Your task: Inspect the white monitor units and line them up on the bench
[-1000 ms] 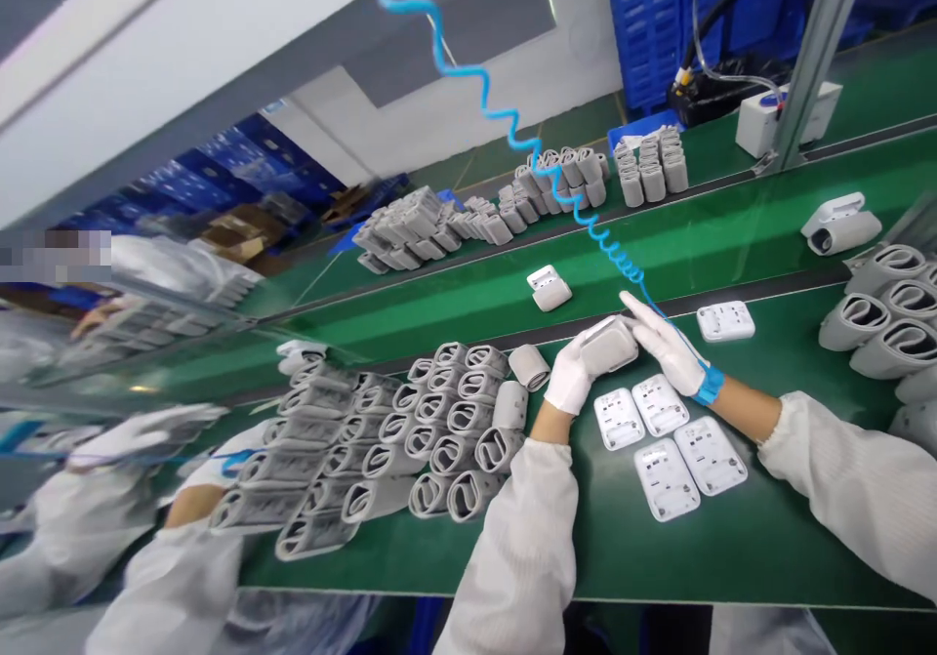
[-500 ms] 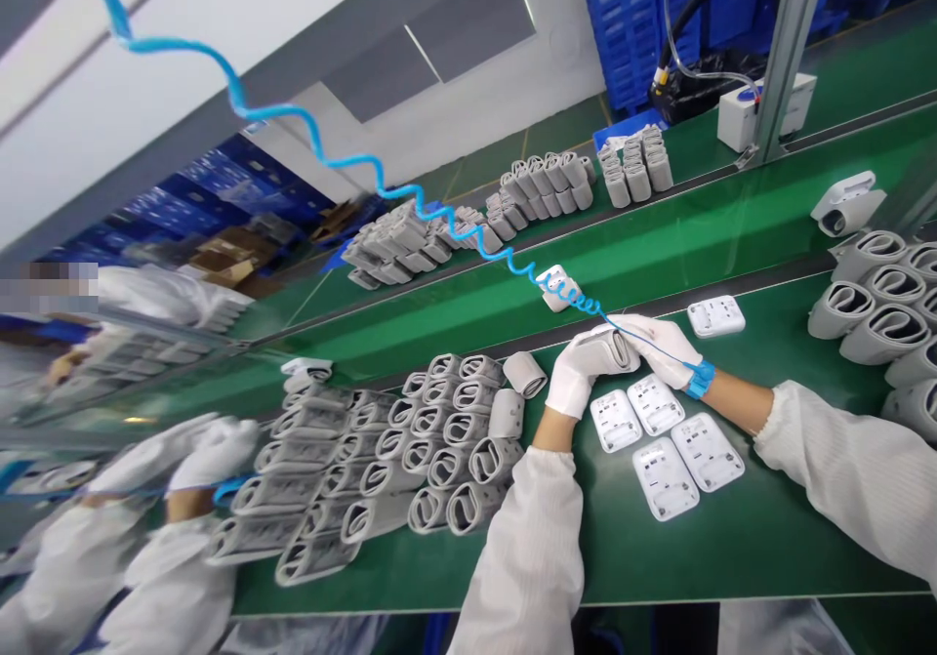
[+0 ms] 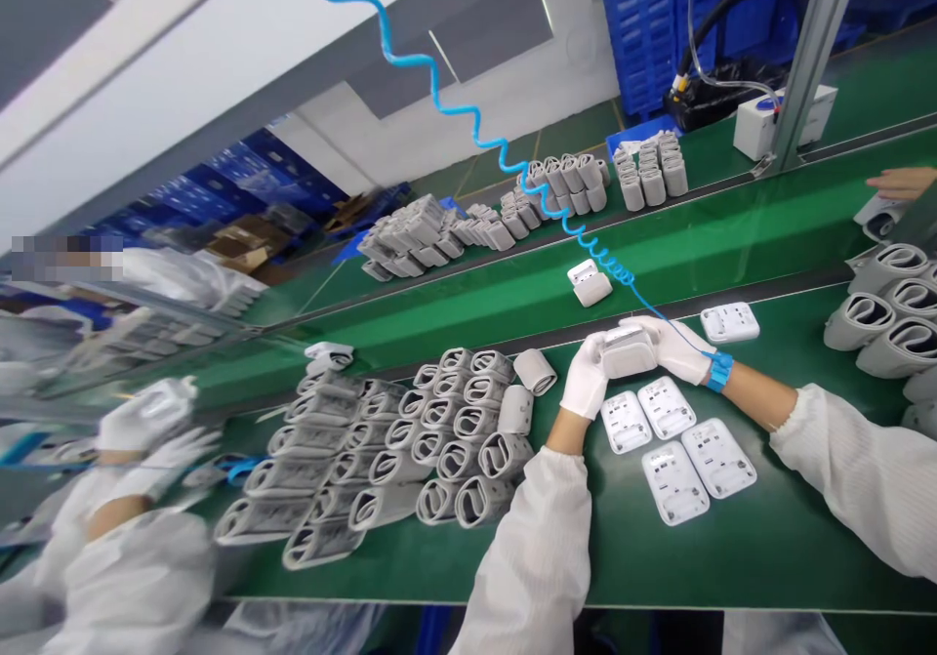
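My left hand (image 3: 586, 377), in a white glove, closes round the left end of a grey rolled cuff (image 3: 628, 354). At the cuff's other end is my right hand (image 3: 680, 350), gloved too, with a blue strap and coiled cord at the wrist. A white part shows along the cuff's top edge; whether it is fixed to the cuff I cannot tell. Just below my hands several white plastic device housings (image 3: 666, 407) lie on the green table (image 3: 797, 538). One more white housing (image 3: 730, 322) lies to the right of my right hand.
Several rows of grey rolled cuffs (image 3: 439, 440) stand left of my arm, and more (image 3: 875, 323) at the right edge. A white device with a cuff (image 3: 590, 284) sits on the green conveyor (image 3: 505, 308). A co-worker's gloved hands (image 3: 150, 430) are at left. The blue coiled cord (image 3: 505, 152) hangs across.
The cuff in my hands has turned, so its long side now faces me instead of its open end. The co-worker's hands at left have moved apart. A bare hand has appeared at far right.
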`<state>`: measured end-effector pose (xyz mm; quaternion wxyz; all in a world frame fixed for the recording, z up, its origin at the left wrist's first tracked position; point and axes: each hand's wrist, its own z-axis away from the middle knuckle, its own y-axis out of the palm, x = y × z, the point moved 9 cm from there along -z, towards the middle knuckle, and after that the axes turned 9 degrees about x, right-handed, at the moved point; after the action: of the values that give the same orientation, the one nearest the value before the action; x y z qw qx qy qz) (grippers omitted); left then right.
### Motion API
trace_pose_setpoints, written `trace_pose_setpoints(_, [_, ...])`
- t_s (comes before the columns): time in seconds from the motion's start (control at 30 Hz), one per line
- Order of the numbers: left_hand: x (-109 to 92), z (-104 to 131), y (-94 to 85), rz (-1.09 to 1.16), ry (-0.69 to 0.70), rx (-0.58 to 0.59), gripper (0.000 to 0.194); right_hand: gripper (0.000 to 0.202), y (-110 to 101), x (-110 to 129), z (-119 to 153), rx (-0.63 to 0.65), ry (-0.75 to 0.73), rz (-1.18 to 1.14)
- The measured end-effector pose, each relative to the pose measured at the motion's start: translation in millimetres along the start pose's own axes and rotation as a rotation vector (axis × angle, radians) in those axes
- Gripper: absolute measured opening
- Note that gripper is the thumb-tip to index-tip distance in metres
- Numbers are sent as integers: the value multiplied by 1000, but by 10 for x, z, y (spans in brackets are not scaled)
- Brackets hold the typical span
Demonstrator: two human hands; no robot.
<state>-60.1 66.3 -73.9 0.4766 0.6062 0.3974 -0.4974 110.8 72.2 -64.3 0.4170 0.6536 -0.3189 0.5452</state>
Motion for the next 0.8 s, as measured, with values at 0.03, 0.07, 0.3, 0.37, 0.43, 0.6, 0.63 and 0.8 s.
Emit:
trace_pose_setpoints(0.03, [1, 2, 11, -19, 0, 8, 49, 72, -9, 3, 8, 11, 3, 0])
trace_pose_setpoints(0.07, [5, 3, 13, -32, 0, 9, 50, 77, -22, 7, 19, 12, 7, -4])
trace_pose_setpoints(0.3, [0, 9, 18, -48, -21, 42, 50, 69, -24, 83, 80, -90, 3, -7])
trace_pose_setpoints(0.37, [-21, 12, 30, -50, -29, 49, 47, 65, -32, 92, 82, -131, 6, -22])
trace_pose_setpoints(0.43, [-35, 16, 44, -49, -41, 47, 44, 68, -46, 56, 81, -155, 36, -90])
trace_pose_setpoints(0.6, [-62, 13, 73, -15, -54, 18, 42, 81, -87, 43, 87, -147, 35, -56])
trace_pose_setpoints(0.63, [-58, 8, 77, 11, -63, 13, 42, 84, -95, 52, 89, -148, 24, -35])
trace_pose_setpoints(0.8, [-18, -5, 66, 189, -103, -22, 40, 86, -74, 122, 69, -125, -2, 84])
